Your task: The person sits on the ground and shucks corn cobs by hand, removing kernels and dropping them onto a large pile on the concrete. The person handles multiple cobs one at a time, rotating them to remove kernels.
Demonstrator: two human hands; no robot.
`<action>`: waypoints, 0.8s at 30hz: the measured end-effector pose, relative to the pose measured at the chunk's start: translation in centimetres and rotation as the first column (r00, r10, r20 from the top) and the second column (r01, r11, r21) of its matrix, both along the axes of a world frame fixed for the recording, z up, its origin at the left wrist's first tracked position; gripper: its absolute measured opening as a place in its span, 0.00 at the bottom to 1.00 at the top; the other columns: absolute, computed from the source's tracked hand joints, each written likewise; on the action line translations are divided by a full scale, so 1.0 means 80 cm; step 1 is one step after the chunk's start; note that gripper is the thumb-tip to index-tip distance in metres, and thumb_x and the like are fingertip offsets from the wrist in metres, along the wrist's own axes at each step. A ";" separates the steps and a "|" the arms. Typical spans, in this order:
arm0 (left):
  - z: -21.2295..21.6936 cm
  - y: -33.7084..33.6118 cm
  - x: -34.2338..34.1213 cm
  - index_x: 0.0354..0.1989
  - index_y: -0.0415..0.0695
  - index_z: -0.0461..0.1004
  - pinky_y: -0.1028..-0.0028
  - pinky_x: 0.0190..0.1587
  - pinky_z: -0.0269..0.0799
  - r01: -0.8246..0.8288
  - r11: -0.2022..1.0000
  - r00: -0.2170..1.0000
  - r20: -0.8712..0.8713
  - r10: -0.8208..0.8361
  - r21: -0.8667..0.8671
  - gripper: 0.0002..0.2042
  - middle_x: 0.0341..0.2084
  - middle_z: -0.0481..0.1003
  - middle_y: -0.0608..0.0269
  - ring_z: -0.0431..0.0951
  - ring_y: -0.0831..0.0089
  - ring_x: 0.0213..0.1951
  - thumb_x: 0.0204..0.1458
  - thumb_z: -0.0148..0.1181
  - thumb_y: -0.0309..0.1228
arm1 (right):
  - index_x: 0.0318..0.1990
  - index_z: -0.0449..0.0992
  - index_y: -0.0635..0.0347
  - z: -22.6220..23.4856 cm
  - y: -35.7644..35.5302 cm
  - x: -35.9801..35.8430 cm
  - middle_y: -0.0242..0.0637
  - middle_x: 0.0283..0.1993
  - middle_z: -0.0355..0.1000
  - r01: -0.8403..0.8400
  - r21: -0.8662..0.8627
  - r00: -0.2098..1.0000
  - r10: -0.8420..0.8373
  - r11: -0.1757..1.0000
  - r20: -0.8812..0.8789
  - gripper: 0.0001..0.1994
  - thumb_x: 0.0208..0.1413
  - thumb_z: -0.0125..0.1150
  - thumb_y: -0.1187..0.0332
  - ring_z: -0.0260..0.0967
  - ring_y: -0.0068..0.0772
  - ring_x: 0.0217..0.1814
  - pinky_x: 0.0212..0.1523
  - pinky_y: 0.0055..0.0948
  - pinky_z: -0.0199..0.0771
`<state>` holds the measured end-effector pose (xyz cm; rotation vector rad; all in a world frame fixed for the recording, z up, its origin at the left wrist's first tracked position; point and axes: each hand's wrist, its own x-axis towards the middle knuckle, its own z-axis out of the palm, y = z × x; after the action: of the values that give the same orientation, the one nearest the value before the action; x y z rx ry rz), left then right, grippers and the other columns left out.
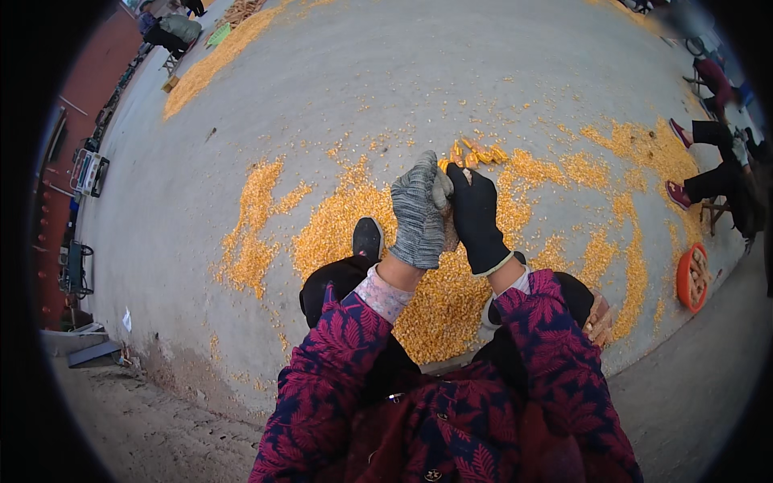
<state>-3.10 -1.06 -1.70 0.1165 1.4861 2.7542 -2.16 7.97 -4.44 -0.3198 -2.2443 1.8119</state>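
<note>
My left hand (417, 213), in a grey striped knit glove, is closed and pressed against my right hand (480, 221), which wears a black glove and is closed too. Between them they grip a corn cob (451, 233); its pale part shows below the gloves, and most of it is hidden by the fingers. Just beyond my hands lies a small group of yellow corn ears (481, 153). Loose corn kernels (439, 318) form a heap beneath my hands and between my feet.
Spread kernels (254, 225) cover the concrete (346, 76) on both sides. Stripped cobs (598, 322) lie by my right knee. A red basket (694, 278) holds more cobs. A seated person's legs (713, 161) are at the right; another person (169, 32) sits far left.
</note>
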 end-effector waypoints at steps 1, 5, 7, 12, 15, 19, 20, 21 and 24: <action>-0.008 -0.001 0.000 0.08 0.50 0.60 0.74 0.27 0.62 0.045 0.999 0.997 -0.053 -0.047 -0.025 0.21 0.09 0.61 0.68 0.64 0.74 0.20 0.57 0.46 0.34 | 0.27 0.75 0.66 -0.009 0.006 -0.008 0.38 0.19 0.69 -0.068 -0.209 0.997 0.074 0.976 0.023 0.18 0.53 0.51 0.56 0.66 0.29 0.20 0.24 0.30 0.63; -0.003 -0.003 -0.008 0.05 0.51 0.58 0.72 0.24 0.61 0.119 0.982 0.993 -0.016 -0.118 0.144 0.24 0.06 0.58 0.69 0.63 0.73 0.18 0.57 0.45 0.34 | 0.28 0.75 0.68 -0.003 0.033 -0.017 0.41 0.21 0.71 -0.070 -0.660 0.975 0.191 0.748 0.113 0.18 0.52 0.50 0.58 0.67 0.32 0.21 0.24 0.29 0.66; -0.002 -0.008 -0.016 0.05 0.51 0.59 0.72 0.25 0.62 0.086 0.971 0.995 0.023 -0.094 0.224 0.24 0.06 0.58 0.68 0.64 0.71 0.18 0.56 0.46 0.36 | 0.31 0.76 0.68 0.020 0.037 -0.008 0.45 0.25 0.73 -0.068 -0.610 0.983 0.158 0.790 0.095 0.19 0.54 0.50 0.57 0.71 0.34 0.26 0.30 0.30 0.69; -0.012 -0.024 -0.039 0.05 0.51 0.58 0.71 0.23 0.62 -0.003 0.907 0.977 0.193 -0.086 0.420 0.23 0.07 0.58 0.66 0.64 0.70 0.17 0.55 0.48 0.36 | 0.31 0.75 0.63 0.008 0.006 0.021 0.45 0.27 0.73 -0.084 0.179 0.996 0.083 0.980 0.017 0.18 0.55 0.50 0.55 0.72 0.42 0.30 0.32 0.35 0.68; -0.018 -0.029 -0.030 0.08 0.49 0.60 0.72 0.20 0.64 0.063 0.863 0.986 0.101 -0.131 0.502 0.20 0.07 0.59 0.67 0.64 0.71 0.15 0.55 0.49 0.34 | 0.27 0.73 0.63 0.007 -0.008 0.017 0.48 0.24 0.70 -0.025 0.374 0.998 0.048 0.927 -0.052 0.16 0.54 0.51 0.57 0.70 0.47 0.26 0.27 0.38 0.66; -0.006 -0.025 -0.015 0.03 0.51 0.57 0.71 0.24 0.61 0.321 0.924 0.947 -0.075 -0.312 0.206 0.27 0.07 0.58 0.66 0.61 0.71 0.16 0.58 0.41 0.38 | 0.25 0.72 0.66 0.006 0.009 -0.014 0.41 0.18 0.69 -0.024 -0.029 0.998 0.026 0.999 0.064 0.16 0.53 0.52 0.59 0.68 0.39 0.19 0.22 0.34 0.67; -0.008 -0.027 -0.016 0.03 0.52 0.57 0.71 0.24 0.61 0.348 0.899 0.937 -0.111 -0.330 0.266 0.27 0.07 0.58 0.66 0.61 0.71 0.16 0.58 0.41 0.38 | 0.25 0.72 0.66 0.015 0.015 -0.014 0.39 0.17 0.68 0.006 -0.329 0.978 0.063 0.944 0.198 0.16 0.52 0.53 0.59 0.67 0.37 0.17 0.20 0.33 0.67; -0.008 -0.026 -0.020 0.02 0.52 0.57 0.71 0.25 0.61 0.385 0.865 0.923 -0.156 -0.353 0.323 0.27 0.07 0.58 0.66 0.62 0.71 0.16 0.58 0.40 0.38 | 0.26 0.72 0.67 0.009 0.042 -0.016 0.37 0.18 0.68 -0.001 -0.586 0.962 0.160 0.810 0.219 0.16 0.51 0.55 0.59 0.66 0.30 0.17 0.19 0.30 0.68; 0.003 -0.034 -0.031 0.02 0.52 0.59 0.71 0.24 0.60 0.392 0.816 0.919 -0.135 -0.371 0.425 0.27 0.07 0.57 0.68 0.62 0.72 0.17 0.57 0.40 0.39 | 0.32 0.75 0.67 0.015 0.058 -0.011 0.40 0.26 0.72 -0.068 -0.560 0.990 0.123 0.826 0.061 0.16 0.54 0.51 0.60 0.71 0.31 0.26 0.29 0.26 0.71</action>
<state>-5.60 -3.74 -1.49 0.4333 0.6980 2.6952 -3.06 12.64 -3.23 -0.4046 -1.7544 2.5384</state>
